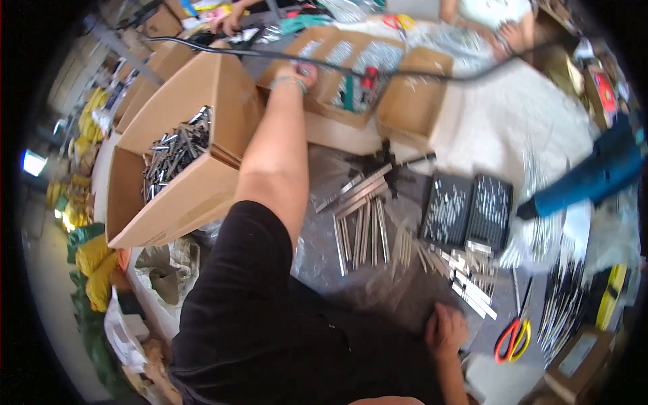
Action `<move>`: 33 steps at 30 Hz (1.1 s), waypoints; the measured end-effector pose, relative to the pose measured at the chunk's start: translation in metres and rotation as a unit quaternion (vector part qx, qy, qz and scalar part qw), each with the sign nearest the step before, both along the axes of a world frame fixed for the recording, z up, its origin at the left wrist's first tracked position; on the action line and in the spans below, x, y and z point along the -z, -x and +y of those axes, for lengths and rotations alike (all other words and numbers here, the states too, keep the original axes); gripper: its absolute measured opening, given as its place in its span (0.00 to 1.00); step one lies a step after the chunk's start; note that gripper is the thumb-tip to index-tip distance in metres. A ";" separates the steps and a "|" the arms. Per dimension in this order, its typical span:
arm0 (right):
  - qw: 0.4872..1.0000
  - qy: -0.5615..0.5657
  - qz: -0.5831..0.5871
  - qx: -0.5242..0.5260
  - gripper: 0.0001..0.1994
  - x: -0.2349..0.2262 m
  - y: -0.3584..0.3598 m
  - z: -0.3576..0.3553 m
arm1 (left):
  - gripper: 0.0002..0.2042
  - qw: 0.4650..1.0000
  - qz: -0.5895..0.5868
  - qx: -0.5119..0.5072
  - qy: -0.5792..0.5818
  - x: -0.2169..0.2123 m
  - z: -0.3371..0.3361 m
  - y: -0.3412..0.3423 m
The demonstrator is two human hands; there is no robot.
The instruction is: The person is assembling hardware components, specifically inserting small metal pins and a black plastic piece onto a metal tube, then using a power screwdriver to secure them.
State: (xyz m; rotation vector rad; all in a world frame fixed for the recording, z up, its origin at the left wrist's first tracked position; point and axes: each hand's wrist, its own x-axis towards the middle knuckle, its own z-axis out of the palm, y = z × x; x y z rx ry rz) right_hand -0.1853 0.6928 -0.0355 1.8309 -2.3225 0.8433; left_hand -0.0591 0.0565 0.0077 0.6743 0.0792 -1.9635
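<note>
My left arm stretches far out across the table. My left hand (291, 74) is at the near left part of a divided cardboard tray (324, 101), its fingers closed about a reddish round thing like a roll of tape (308, 73); the fingertips are partly hidden. My right hand (447, 329) rests at the table's near edge with fingers loosely apart and nothing visible in it. Closest to it lie flat metal strips (472, 290). Longer metal bars (361, 233) are spread on the dark mat, beside a black two-part case (467, 209) of small metal pins.
A large carton (182, 196) of metal parts stands at left. A shallow cardboard box (415, 91) sits behind the case. A blue power tool (587, 172) hangs at right, above scissors (513, 337) and thin rods (563, 304). A black cable (337, 67) crosses overhead. Other people's hands (509, 34) show beyond.
</note>
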 end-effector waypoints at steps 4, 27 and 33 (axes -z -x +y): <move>1.000 0.002 -0.014 -0.021 0.17 -0.008 0.002 -0.013 | 0.07 0.993 -0.105 0.033 0.047 -0.032 0.024 -0.001; 0.997 0.079 0.002 0.011 0.13 -0.006 -0.002 -0.008 | 0.17 0.705 -0.293 0.536 0.360 -0.025 0.382 0.185; 0.996 0.094 -0.005 0.009 0.11 -0.007 -0.001 -0.008 | 0.17 0.659 -0.303 0.550 0.414 -0.025 0.381 0.176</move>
